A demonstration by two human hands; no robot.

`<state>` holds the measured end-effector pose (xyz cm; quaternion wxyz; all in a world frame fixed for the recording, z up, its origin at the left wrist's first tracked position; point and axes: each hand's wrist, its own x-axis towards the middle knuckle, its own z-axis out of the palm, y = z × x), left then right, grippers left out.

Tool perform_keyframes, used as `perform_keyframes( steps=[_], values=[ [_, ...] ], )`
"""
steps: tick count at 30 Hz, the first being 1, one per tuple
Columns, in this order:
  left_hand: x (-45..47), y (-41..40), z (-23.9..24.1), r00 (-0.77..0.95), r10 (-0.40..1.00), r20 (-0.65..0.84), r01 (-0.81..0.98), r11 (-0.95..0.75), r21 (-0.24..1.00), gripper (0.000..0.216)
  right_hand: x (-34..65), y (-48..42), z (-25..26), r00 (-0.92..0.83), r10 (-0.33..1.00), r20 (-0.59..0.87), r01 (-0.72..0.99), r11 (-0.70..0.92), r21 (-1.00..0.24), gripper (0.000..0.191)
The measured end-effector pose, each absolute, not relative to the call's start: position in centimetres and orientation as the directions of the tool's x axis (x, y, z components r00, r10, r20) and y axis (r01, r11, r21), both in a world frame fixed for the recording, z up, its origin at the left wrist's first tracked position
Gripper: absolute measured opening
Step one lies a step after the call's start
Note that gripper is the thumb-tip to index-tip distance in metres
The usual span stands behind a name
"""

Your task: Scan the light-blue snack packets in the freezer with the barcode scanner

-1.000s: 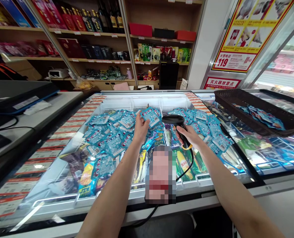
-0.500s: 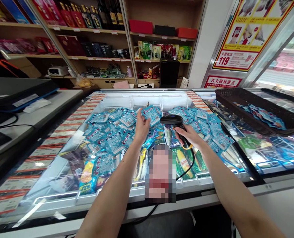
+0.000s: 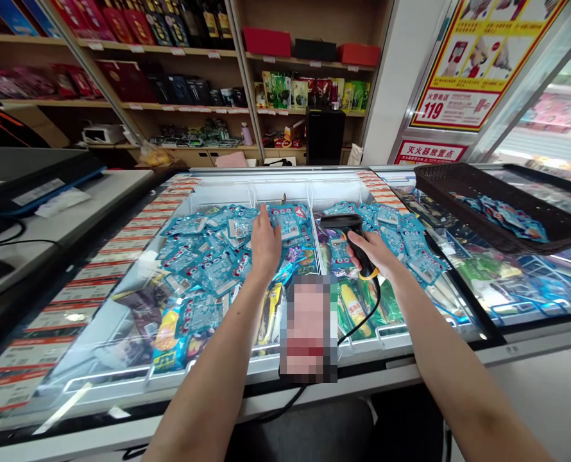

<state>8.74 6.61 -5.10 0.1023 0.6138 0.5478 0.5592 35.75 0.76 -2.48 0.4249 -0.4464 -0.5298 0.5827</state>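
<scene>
My left hand reaches into the open chest freezer and lies over the pile of light-blue packets. Its fingers rest on one blue packet near the middle divider; whether they grip it is unclear. My right hand is closed round the handle of a black corded barcode scanner, whose head points at that packet. More blue packets fill the right compartment.
A dark basket with a few blue packets sits on the freezer's glass lid at the right. A counter with a dark device stands to the left. Shelves of boxed goods line the back wall. Other wrapped frozen items lie near the front.
My left hand has lowered the blue packet it held up onto the pile. The scanner in my right hand has shifted slightly right and down.
</scene>
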Motion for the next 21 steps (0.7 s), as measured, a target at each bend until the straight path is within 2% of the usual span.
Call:
perform_keyframes(
  steps=[3, 6, 8, 10, 13, 15, 17, 21],
  values=[
    [8.9, 6.1, -4.4, -0.135, 0.743, 0.656, 0.666, -0.422, 0.615, 0.058, 36.3, 0.9, -2.3, -0.234, 0.967, -0.101, -0.028, -0.111, -0.993, 0.047],
    [10.1, 5.6, -3.9, 0.103, 0.767, 0.634, 0.632, -0.542, 0.554, 0.042, 36.6, 1.1, -2.2, -0.199, 0.974, -0.109, -0.043, -0.12, -0.992, 0.047],
    [11.3, 5.3, -3.8, 0.33, 0.763, 0.555, 0.538, -0.636, 0.553, 0.029, 36.8, 1.4, -2.3, -0.166, 0.979, -0.117, -0.058, -0.128, -0.99, 0.046],
    [12.6, 5.1, -3.9, 0.52, 0.712, 0.472, 0.426, -0.695, 0.579, 0.024, 36.8, 1.5, -2.5, -0.137, 0.984, -0.117, -0.06, -0.126, -0.99, 0.044],
    [14.0, 4.9, -4.4, 0.658, 0.632, 0.41, 0.288, -0.714, 0.639, 0.03, 36.9, 1.6, -2.6, -0.117, 0.988, -0.098, -0.05, -0.104, -0.993, 0.044],
    [14.5, 4.9, -4.7, 0.699, 0.601, 0.388, 0.276, -0.727, 0.629, 0.034, 36.9, 1.5, -2.6, -0.122, 0.989, -0.085, -0.045, -0.091, -0.995, 0.045],
    [14.7, 4.9, -4.6, 0.74, 0.567, 0.361, 0.345, -0.781, 0.521, 0.035, 36.8, 1.5, -2.5, -0.129, 0.988, -0.084, -0.039, -0.089, -0.995, 0.046],
    [14.3, 4.5, -3.5, 0.767, 0.574, 0.287, 0.566, -0.816, 0.119, 0.038, 36.8, 1.7, -2.5, -0.128, 0.988, -0.085, -0.04, -0.091, -0.995, 0.046]
  ],
)
